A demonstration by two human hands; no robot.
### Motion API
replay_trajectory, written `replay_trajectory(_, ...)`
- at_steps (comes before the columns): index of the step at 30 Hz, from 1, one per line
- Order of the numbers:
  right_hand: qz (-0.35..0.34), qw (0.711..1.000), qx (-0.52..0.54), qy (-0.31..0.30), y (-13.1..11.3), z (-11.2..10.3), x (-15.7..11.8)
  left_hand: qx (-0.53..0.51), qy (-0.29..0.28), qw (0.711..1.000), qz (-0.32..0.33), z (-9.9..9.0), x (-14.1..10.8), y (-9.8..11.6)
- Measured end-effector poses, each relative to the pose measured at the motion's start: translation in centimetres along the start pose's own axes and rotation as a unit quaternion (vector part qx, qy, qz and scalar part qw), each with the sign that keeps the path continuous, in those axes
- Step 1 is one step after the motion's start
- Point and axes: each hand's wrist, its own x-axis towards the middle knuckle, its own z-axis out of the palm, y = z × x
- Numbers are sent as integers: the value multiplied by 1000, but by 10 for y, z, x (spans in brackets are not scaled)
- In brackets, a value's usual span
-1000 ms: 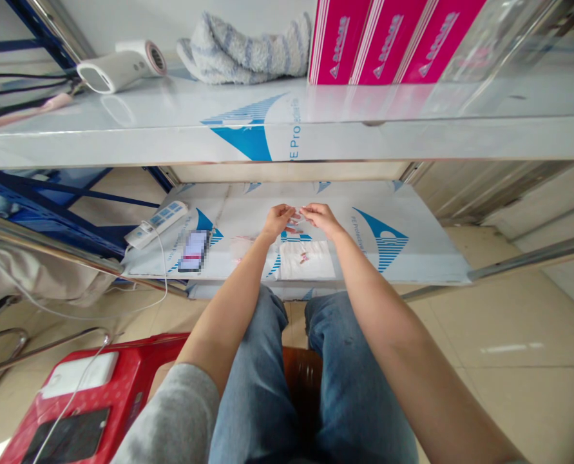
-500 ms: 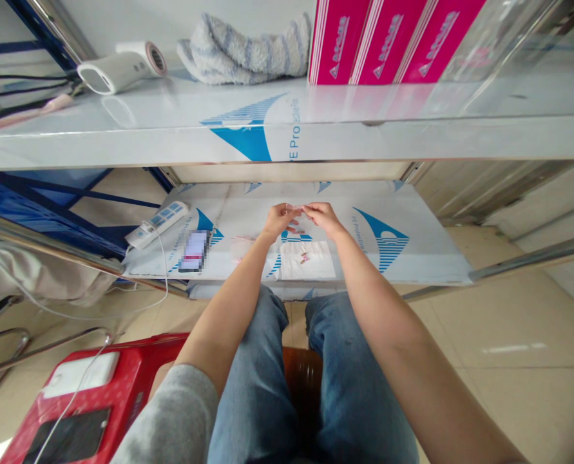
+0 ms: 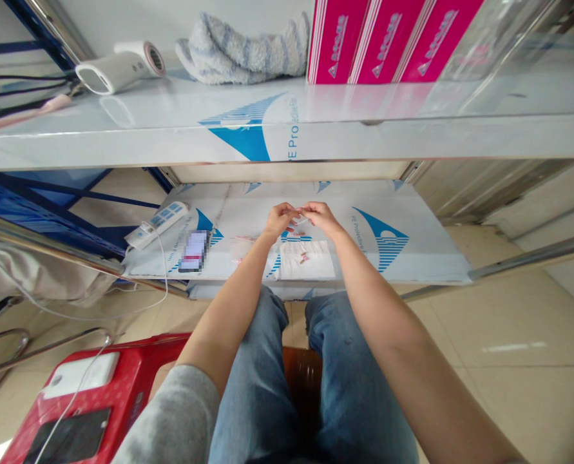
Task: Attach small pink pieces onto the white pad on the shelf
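Note:
My left hand (image 3: 279, 219) and my right hand (image 3: 321, 218) meet above the lower shelf board (image 3: 388, 212), their fingertips pinching a small thin pale strip (image 3: 300, 221) from either side. The strip is too small to identify. Below them lies a white paper pad (image 3: 306, 260) with small red pieces (image 3: 305, 258) on it. A clear plastic bag (image 3: 244, 248) with red marks lies just left of the pad, nearest my left forearm.
A pixelated phone (image 3: 194, 251) and a white power strip (image 3: 157, 223) with a cable lie at the board's left. Above sits an upper shelf (image 3: 122, 138) holding a hair dryer (image 3: 117, 72), a fuzzy sock (image 3: 243, 55) and pink boxes (image 3: 388, 38). A red stool (image 3: 93, 399) stands low left.
Both hands stay together above the shelf and shift only slightly. The pad, bag and other objects stay in place.

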Motion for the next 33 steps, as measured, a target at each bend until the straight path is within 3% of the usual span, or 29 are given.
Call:
replay_trajectory(15,19,1000,15,-8,-1,1,-2,57,11,997,56,-3,2,-3)
replay_trajectory(26,33,999,2,-8,7,-2,-1,80,41,995,51,-5,6,-10)
replay_trajectory(33,30,999,-37,11,18,-8,1,60,20,998,13,-2,7,-10)
